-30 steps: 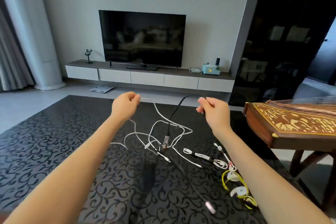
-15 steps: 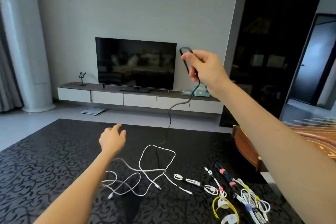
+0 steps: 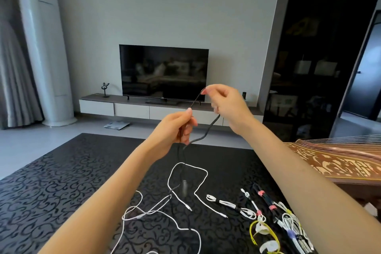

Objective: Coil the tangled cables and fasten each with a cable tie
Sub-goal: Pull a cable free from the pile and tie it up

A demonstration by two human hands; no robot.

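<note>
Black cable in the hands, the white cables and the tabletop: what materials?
Black cable: looks like a matte rubber or plastic jacket with no glint; motion blur hides any braid.
White cables: smooth plastic jacket with a slight sheen, lying in soft loops.
Tabletop: glossy black with a scroll pattern and a pale sheen toward the far edge; glass or lacquer, cannot tell which.

Above the black scroll-patterned tabletop (image 3: 61, 181), the thin black cable (image 3: 206, 132) was hidden where it passed inside the left hand (image 3: 177, 128). Its dangling plug end (image 3: 184, 187) was a motion smear, so the type could not be read. The right hand (image 3: 224, 103) had blurred lower fingers. At the tabletop's near edge the loose white cables (image 3: 193, 166) were cut off by the frame's bottom. At its right side the tied cable bundles (image 3: 292, 225) lay partly behind the right forearm (image 3: 299, 171).
</note>
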